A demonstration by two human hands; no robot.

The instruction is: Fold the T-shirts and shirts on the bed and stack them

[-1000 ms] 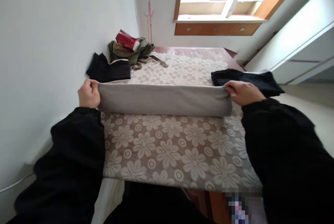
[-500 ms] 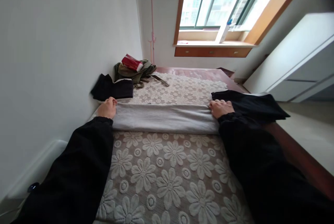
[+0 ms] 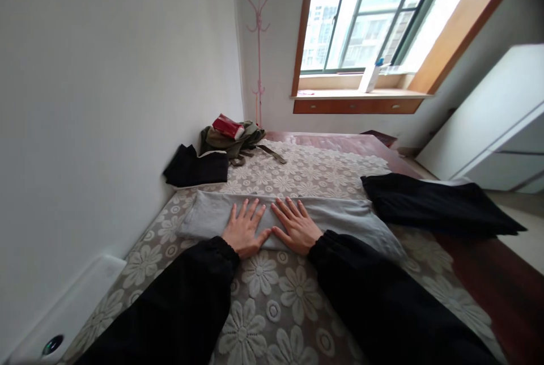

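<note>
A light grey piece of clothing [image 3: 340, 213], folded into a long strip, lies crosswise on the flowered lace cloth [image 3: 272, 311]. My left hand [image 3: 246, 229] rests flat on its middle, fingers spread. Beside it my right hand [image 3: 296, 225] also lies flat on the grey fabric with fingers apart, the two thumbs nearly touching. Both forearms are in black sleeves. To the right, a folded black garment [image 3: 437, 203] hangs partly past the cloth's edge. Another folded black garment [image 3: 199, 166] sits at the far left by the wall.
Behind the left black garment are an olive-green bag [image 3: 250, 137] and a red packet [image 3: 228, 126] on it. A pink coat stand [image 3: 259, 42] stands in the far corner. White wall bounds the left; a white cabinet [image 3: 480, 115] is at right, below the window side.
Both hands have let go of the ends of the grey garment and moved inward to its middle, now pressed flat. The view has tilted up a little.
</note>
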